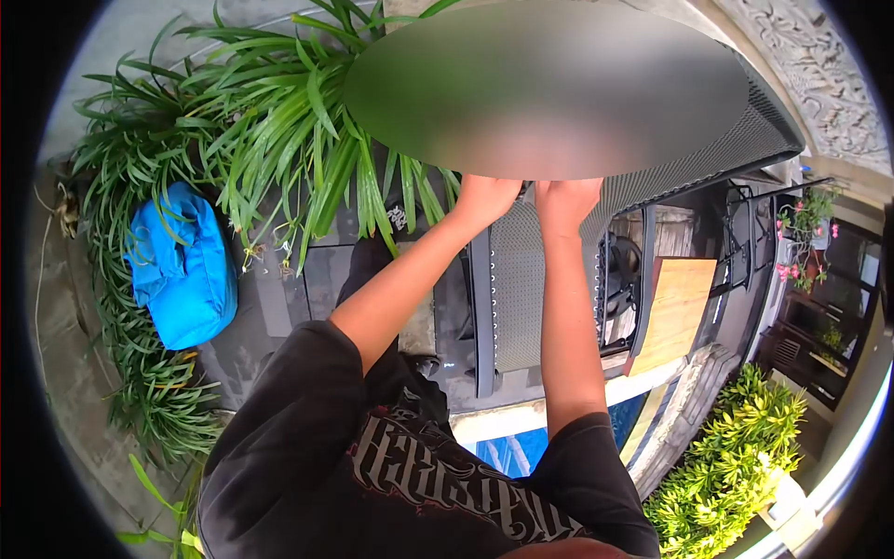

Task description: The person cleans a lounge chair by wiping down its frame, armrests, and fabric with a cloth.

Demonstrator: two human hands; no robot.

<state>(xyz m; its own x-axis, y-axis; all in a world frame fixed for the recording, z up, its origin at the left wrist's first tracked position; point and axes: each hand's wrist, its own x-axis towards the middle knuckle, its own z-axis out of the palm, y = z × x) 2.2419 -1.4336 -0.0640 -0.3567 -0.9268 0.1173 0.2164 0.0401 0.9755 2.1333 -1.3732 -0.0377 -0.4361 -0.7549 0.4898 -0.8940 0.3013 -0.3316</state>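
My left hand (489, 197) reaches forward over the near part of a grey mesh lounger (521, 289). Close beside it, on the right, is my right hand (568, 200), also above the mesh. A large blurred patch hides the fingers of both hands and whatever they may hold. Something small and dark shows between the wrists, too little of it to name. The lounger's mesh is laced along a dark frame (482, 317), and its raised part (745, 130) runs off to the upper right.
Long-leaved green plants (279, 140) grow at the left. A bright blue bag (186, 270) lies against them on dark paving (279, 307). Right of the lounger are a wooden board (672, 307) and dark metal furniture (740, 233). A yellow-green shrub (731, 456) stands lower right.
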